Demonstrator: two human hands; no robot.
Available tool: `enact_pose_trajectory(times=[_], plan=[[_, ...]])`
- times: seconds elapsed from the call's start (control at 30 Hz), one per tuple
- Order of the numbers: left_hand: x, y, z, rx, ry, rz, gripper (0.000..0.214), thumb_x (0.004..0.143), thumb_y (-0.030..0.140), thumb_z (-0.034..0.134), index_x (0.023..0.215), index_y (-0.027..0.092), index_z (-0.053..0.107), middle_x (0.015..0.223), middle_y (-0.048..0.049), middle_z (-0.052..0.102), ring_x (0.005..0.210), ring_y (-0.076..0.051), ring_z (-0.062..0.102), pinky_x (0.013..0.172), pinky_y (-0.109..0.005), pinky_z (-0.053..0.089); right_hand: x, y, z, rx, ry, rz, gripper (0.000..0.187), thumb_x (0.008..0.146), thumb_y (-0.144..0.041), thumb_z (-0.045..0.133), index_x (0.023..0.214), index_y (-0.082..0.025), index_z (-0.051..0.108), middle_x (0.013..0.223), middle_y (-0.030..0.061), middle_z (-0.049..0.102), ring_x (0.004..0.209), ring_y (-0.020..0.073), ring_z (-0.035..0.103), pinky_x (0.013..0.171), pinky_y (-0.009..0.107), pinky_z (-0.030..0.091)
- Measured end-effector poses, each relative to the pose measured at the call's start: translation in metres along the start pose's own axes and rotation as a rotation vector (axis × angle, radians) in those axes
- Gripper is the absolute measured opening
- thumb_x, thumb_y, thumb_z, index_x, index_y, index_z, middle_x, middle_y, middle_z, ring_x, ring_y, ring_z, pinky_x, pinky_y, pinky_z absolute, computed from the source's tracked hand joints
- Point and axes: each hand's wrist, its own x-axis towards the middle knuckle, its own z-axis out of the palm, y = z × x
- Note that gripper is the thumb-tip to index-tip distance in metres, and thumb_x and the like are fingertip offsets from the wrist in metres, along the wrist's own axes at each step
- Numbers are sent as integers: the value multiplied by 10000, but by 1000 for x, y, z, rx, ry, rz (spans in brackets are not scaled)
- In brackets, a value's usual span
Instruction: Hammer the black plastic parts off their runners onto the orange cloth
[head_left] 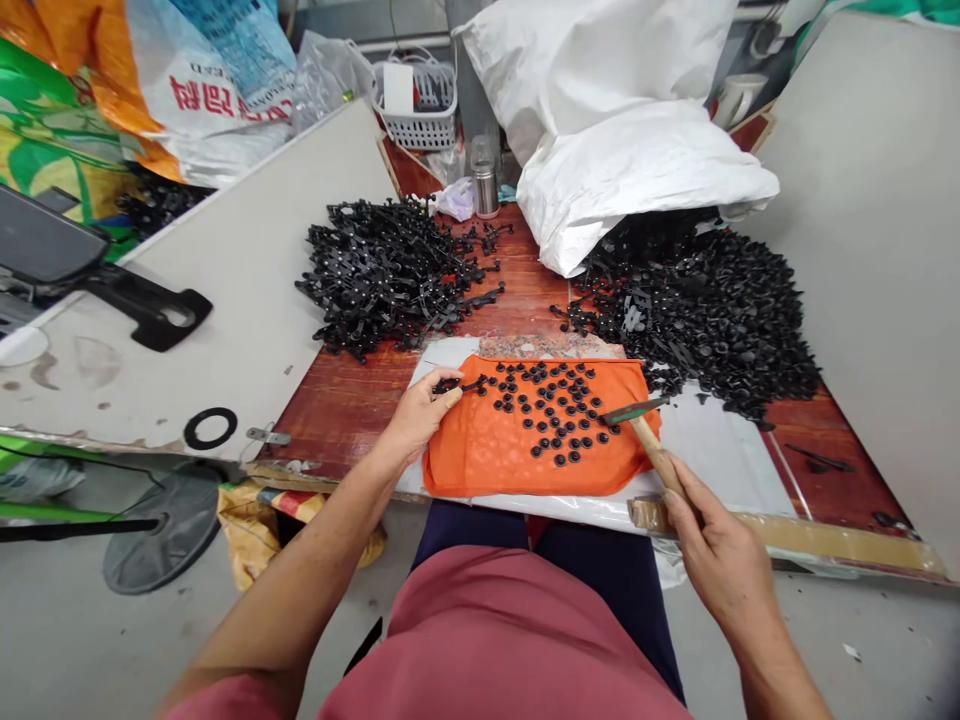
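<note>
An orange cloth (480,450) lies at the table's front edge, with many small round black plastic pieces (559,410) scattered over it. At its left side my left hand (426,412) pinches a thin black plastic strip (471,385) with small knobs, which extends over the cloth toward the pieces. My right hand (716,530) is closed around the wooden handle of a hammer (656,450). The narrow dark hammer head rests over the right part of the cloth, close to the pieces; I cannot tell if it touches them.
A pile of black plastic strips (382,275) stands back left. Beneath a white sack (645,160), a bigger pile of small black parts (712,310) spreads at the right. Behind are a metal flask (485,190) and a grey basket (420,125). Pale boards (255,230) flank the left side.
</note>
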Motion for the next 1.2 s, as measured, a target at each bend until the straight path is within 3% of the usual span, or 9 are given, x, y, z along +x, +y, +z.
enact_pose_trajectory(times=[0.13, 0.47, 0.63, 0.7, 0.8, 0.9, 0.97, 1.1, 1.2], plan=[[1, -2, 1, 27, 2, 15, 487, 678, 377, 782, 1106, 181, 654, 772, 40, 629, 593, -85, 514, 537, -183, 378, 1, 1, 1, -10, -1, 2, 520, 1030, -519, 448, 1497, -329, 578, 1334, 15, 727, 1156, 258, 731, 842, 295, 618], [1, -8, 1, 52, 22, 74, 436, 711, 354, 762, 1098, 178, 667, 777, 38, 623, 625, -90, 517, 556, -170, 378, 1, 6, 1, 79, -33, 17, 534, 1021, -534, 463, 1494, -318, 583, 1368, 10, 708, 1151, 266, 733, 914, 347, 614], [3, -13, 0, 141, 50, 134, 390, 755, 338, 718, 1112, 184, 685, 783, 21, 640, 653, -117, 555, 584, -186, 413, 8, -12, -12, 63, 17, -30, 524, 1023, -521, 470, 1504, -337, 565, 1437, -2, 657, 1239, 276, 686, 1009, 394, 580], [2, -11, -2, 282, 59, 178, 362, 809, 329, 671, 1148, 203, 690, 796, 10, 660, 656, -132, 571, 613, -206, 428, 14, -26, -17, 58, 34, -93, 512, 1019, -496, 494, 1503, -347, 565, 1438, -10, 655, 1251, 268, 678, 1059, 396, 551], [-5, -2, -6, 720, 62, 252, 371, 910, 348, 594, 1263, 277, 684, 834, -22, 698, 675, -177, 600, 666, -257, 425, 23, -43, -18, 116, 11, -165, 497, 1019, -463, 511, 1489, -319, 585, 1407, 0, 679, 1229, 252, 692, 1093, 376, 527], [-18, 11, -8, 1148, 56, 262, 396, 979, 425, 528, 1341, 331, 660, 801, -64, 696, 722, -244, 628, 692, -299, 416, 27, -47, -10, 142, -30, -175, 496, 1017, -462, 519, 1475, -292, 605, 1376, 19, 700, 1204, 260, 706, 1041, 362, 564], [-25, 18, -8, 1315, 48, 255, 404, 989, 464, 517, 1345, 339, 661, 739, -70, 660, 726, -265, 624, 700, -312, 420, 26, -44, -4, 150, -59, -164, 502, 1015, -463, 519, 1479, -288, 602, 1367, 21, 705, 1202, 268, 706, 1008, 359, 583], [-24, 21, -10, 1429, 125, 438, 374, 978, 452, 551, 1289, 317, 711, 834, -104, 634, 856, -297, 609, 777, -372, 444, 19, -36, 1, 204, -98, -133, 514, 1015, -460, 516, 1492, -283, 587, 1380, 12, 697, 1222, 269, 694, 1040, 373, 565], [-10, 11, -14, 1342, 128, 630, 303, 961, 433, 587, 1096, 235, 771, 1002, -131, 623, 985, -298, 576, 873, -405, 459, 15, -32, 2, 234, -101, -119, 509, 1013, -453, 524, 1489, -287, 590, 1398, 13, 683, 1253, 275, 674, 1083, 410, 533]])
